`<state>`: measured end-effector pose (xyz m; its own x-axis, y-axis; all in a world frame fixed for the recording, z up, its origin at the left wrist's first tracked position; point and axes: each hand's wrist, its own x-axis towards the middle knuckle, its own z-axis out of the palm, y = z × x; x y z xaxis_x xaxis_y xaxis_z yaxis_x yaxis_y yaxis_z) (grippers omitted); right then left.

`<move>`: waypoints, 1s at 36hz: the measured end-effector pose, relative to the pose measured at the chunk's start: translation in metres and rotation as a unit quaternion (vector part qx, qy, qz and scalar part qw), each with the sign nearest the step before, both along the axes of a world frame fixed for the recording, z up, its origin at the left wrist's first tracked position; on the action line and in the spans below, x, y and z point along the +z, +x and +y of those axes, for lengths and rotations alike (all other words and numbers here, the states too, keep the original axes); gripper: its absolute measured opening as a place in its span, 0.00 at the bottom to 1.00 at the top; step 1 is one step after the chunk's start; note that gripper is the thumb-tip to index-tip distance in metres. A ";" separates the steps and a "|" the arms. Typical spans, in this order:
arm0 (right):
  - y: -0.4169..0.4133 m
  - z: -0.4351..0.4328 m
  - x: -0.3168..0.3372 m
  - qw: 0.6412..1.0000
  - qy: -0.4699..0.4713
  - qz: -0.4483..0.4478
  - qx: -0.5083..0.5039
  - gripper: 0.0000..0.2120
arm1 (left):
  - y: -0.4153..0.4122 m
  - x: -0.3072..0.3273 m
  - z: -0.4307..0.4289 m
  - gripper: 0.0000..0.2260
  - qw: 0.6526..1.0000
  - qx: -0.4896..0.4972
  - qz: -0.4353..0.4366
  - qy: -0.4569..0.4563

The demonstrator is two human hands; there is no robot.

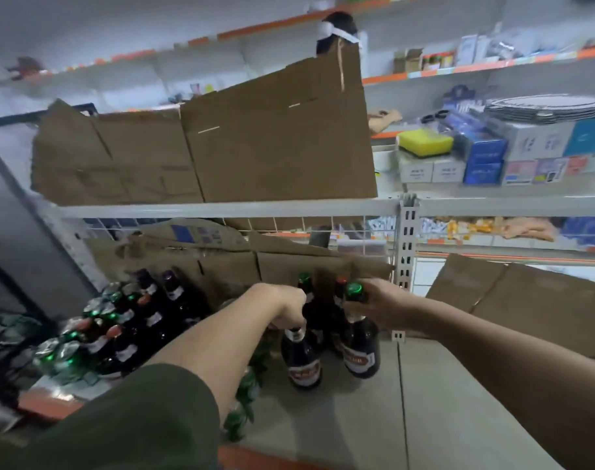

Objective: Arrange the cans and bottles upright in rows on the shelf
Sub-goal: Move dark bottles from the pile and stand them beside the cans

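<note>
Two dark brown bottles with red labels stand upright on the grey shelf (357, 418). My left hand (284, 308) is closed over the top of the left bottle (301, 362). My right hand (379, 307) grips the neck of the right bottle (360, 354), just under its green cap. Right behind them stand two more bottles (311, 300), one green-capped, one red-capped. At the left, rows of dark bottles (133, 320) with green and red caps stand upright. Green cans (245, 398) lie below my left forearm, partly hidden.
Brown cardboard sheets (255, 147) lean along the back of this shelf and the one above. A perforated metal post (406, 245) stands just right of the bottles. Another cardboard piece (527, 300) lies at the right. Boxes, a yellow sponge (425, 142) and trays fill the right shelves.
</note>
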<state>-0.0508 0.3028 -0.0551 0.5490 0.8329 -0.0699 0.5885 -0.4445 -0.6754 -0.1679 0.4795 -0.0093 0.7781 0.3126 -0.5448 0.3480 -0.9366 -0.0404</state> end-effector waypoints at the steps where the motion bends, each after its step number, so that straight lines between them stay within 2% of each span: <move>1: -0.002 0.005 -0.001 1.000 -0.013 -0.007 0.000 0.03 | -0.001 -0.002 0.005 0.13 1.000 -0.003 -0.003 0.001; 4: -0.004 0.019 -0.006 0.998 -0.054 -0.027 0.007 0.11 | -0.001 -0.011 0.019 0.13 1.000 -0.012 -0.007 0.000; 7: -0.007 0.025 -0.010 0.995 -0.095 -0.036 0.012 0.09 | 0.001 -0.015 0.031 0.10 0.999 -0.034 -0.016 -0.010; 10: -0.010 0.027 -0.014 0.992 -0.128 -0.022 0.005 0.15 | 0.003 -0.012 0.036 0.08 0.997 -0.071 -0.028 -0.026; 13: -0.013 0.028 -0.015 0.989 -0.148 -0.021 -0.008 0.20 | 0.005 -0.009 0.034 0.14 0.993 -0.109 -0.039 -0.034; 15: -0.012 0.028 -0.016 0.988 -0.150 -0.020 -0.016 0.21 | 0.009 -0.012 0.035 0.13 0.991 -0.121 -0.045 -0.032; 19: -0.011 0.028 -0.017 0.987 -0.160 -0.018 -0.022 0.15 | 0.016 -0.018 0.037 0.12 0.989 -0.138 -0.049 -0.034; 24: -0.015 0.027 -0.013 0.986 -0.167 -0.007 -0.019 0.11 | 0.018 -0.023 0.040 0.15 0.983 -0.176 -0.057 -0.018; 36: -0.023 0.033 -0.009 0.983 -0.179 -0.012 -0.025 0.11 | 0.011 -0.030 0.034 0.10 0.982 -0.178 -0.057 -0.015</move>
